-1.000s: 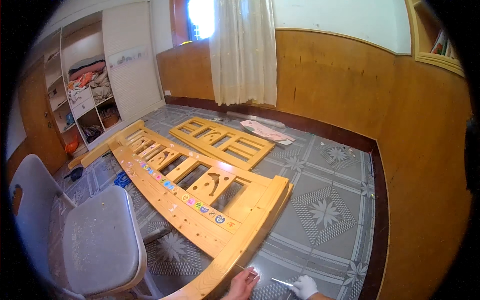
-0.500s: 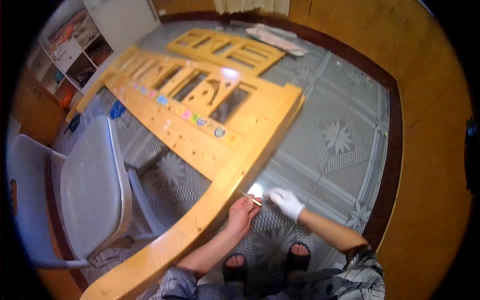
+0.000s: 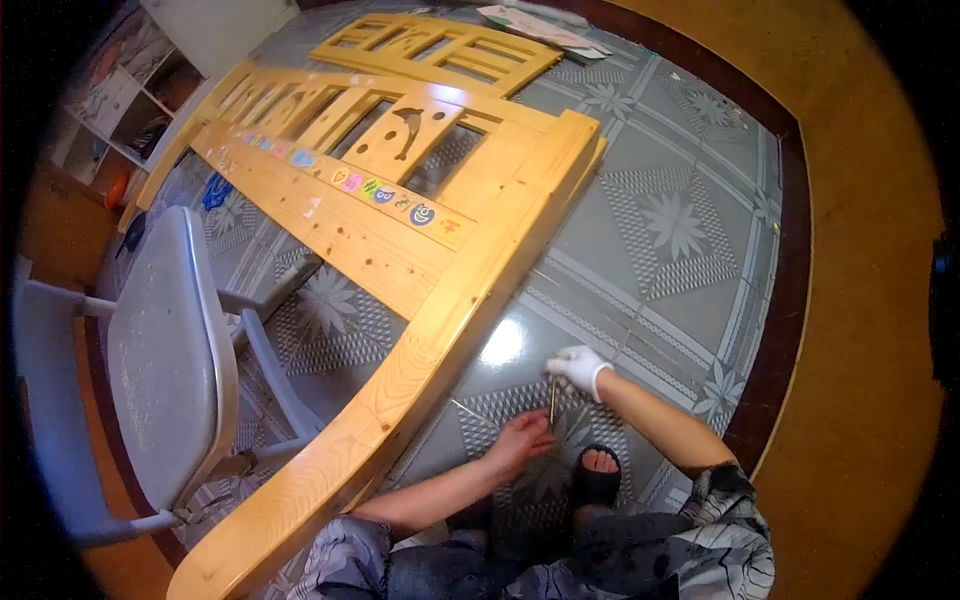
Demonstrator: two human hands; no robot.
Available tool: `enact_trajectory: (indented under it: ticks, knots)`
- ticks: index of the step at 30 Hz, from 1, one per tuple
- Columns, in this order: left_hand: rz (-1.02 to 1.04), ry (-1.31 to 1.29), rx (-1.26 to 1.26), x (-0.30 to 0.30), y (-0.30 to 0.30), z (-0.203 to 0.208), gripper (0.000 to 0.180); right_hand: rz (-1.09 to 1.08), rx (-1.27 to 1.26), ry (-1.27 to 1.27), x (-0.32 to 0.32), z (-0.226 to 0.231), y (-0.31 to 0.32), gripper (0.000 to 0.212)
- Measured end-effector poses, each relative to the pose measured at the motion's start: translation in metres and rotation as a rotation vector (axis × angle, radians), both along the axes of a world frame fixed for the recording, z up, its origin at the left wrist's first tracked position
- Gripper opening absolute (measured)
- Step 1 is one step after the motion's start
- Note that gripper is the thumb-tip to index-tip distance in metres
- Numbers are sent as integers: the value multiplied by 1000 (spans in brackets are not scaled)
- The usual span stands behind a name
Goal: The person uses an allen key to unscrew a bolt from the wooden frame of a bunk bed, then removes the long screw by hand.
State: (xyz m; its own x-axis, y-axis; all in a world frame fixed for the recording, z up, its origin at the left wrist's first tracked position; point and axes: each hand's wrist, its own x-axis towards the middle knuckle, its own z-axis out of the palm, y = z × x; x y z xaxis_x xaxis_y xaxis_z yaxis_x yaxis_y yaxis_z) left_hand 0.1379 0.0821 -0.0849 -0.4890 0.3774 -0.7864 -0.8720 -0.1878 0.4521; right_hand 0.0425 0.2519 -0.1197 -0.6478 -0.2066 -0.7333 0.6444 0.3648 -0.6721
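A thin, brass-toned metal rod (image 3: 553, 402) stands nearly upright between my hands, over the tiled floor. My right hand (image 3: 580, 372), in a white glove, is closed round its upper end. Bare, my left hand (image 3: 522, 442) pinches at the lower end, fingers bent. Whether the rod is a bolt or a tool is too small to tell. To the left of both hands lies a large yellow wooden bed panel (image 3: 440, 330), with slots, a dolphin cut-out and a row of round stickers. Neither hand touches the wood.
A grey folding chair (image 3: 170, 340) stands at left, beside the panel's curved rail. Beyond lies a second slatted yellow panel (image 3: 440, 50), with flat boards (image 3: 545, 30) near it. Open shelves (image 3: 140, 100) stand far left. A wooden wall (image 3: 860, 300) bounds the right.
My left hand has moved away from the panel's edge, right and nearer to me. The rod now stands upright between both hands; my right hand has closed on its top. The view has shifted slightly.
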Motion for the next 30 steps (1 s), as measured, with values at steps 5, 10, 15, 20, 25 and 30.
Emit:
enact_trajectory:
  ticks: [5, 10, 15, 20, 25, 30]
  knots:
    - [-111, 16, -9, -2, 1, -2, 42, -585, 264, 179, -8, -82, 98, 16]
    - [-144, 36, 17, -11, -3, 0, 30, -287, 1061, 501, -7, -55, 127, 31]
    - [-104, -5, -8, -16, -7, -2, 25, 187, 884, 790, 17, -6, 76, 32]
    - [-64, -58, -44, -31, -3, -6, 23, 664, 911, 914, 66, -49, 46, 14]
    - [-8, 205, -136, -40, 0, -12, 22, 532, 936, 961, 65, -49, 37, 11]
    - [-143, 277, -186, -51, 5, -21, 22, 917, 850, 551, 36, -27, 31, 13]
